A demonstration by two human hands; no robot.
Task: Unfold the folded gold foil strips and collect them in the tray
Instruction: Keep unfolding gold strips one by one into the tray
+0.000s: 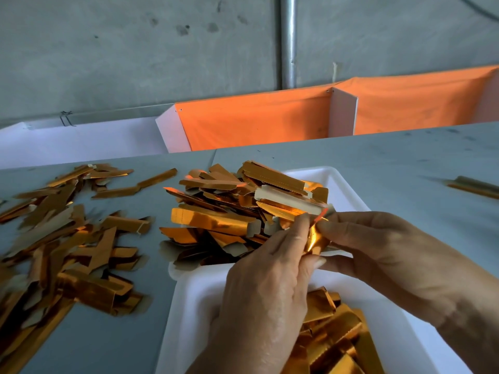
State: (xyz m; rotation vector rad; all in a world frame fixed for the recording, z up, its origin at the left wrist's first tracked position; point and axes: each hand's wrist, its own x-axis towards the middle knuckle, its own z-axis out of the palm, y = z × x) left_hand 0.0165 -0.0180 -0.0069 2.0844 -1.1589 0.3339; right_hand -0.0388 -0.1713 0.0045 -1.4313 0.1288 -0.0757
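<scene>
Both hands meet over the white tray (348,182) and pinch one small gold foil strip (314,240) between them. My left hand (266,290) holds the strip's left side with thumb and fingers curled. My right hand (378,252) pinches its right side. A heap of gold strips (232,211) fills the tray's far end and spills over its left rim. More gold strips (334,338) lie in the tray's near end, partly hidden by my left wrist.
A wide scatter of gold strips (62,252) covers the grey table (405,163) to the left of the tray. One lone strip (475,186) lies at the far right. Behind the table stand white panels and orange cloth (256,117) against a concrete wall.
</scene>
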